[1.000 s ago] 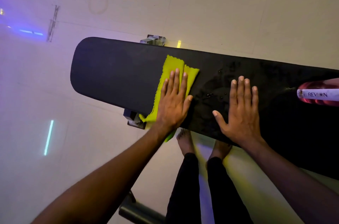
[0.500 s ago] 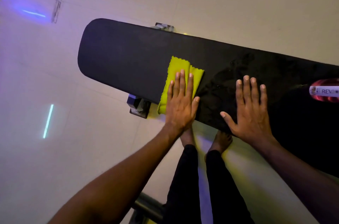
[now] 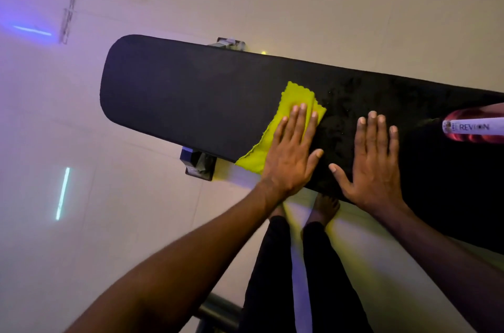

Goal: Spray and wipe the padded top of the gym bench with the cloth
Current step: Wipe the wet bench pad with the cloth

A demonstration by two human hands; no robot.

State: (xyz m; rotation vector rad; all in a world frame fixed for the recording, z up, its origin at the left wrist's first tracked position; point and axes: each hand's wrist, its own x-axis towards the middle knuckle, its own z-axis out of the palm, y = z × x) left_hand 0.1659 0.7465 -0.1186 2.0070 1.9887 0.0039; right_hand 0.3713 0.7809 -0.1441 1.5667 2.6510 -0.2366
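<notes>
The black padded bench top [image 3: 191, 98] runs from upper left to the right edge of the view. A folded yellow-green cloth [image 3: 289, 111] lies across its middle, one end hanging over the near edge. My left hand [image 3: 291, 152] presses flat on the cloth, fingers together and pointing away from me. My right hand [image 3: 371, 163] rests flat on the bare pad just to the right, fingers spread, holding nothing. The pad between and beyond the hands looks wet and mottled. A red spray bottle [image 3: 474, 126] with a white label lies on the pad at the far right.
Grey metal bench frame parts [image 3: 197, 162] stick out under the pad on the near side and at the far side [image 3: 229, 42]. My bare feet [image 3: 326, 207] and dark trouser legs stand on the pale tiled floor against the bench. A dark tube [image 3: 218, 313] lies low by my legs.
My left hand has slid the cloth to the right along the pad, closer to my right hand. The right hand stays planted on the pad. The camera view has shifted slightly.
</notes>
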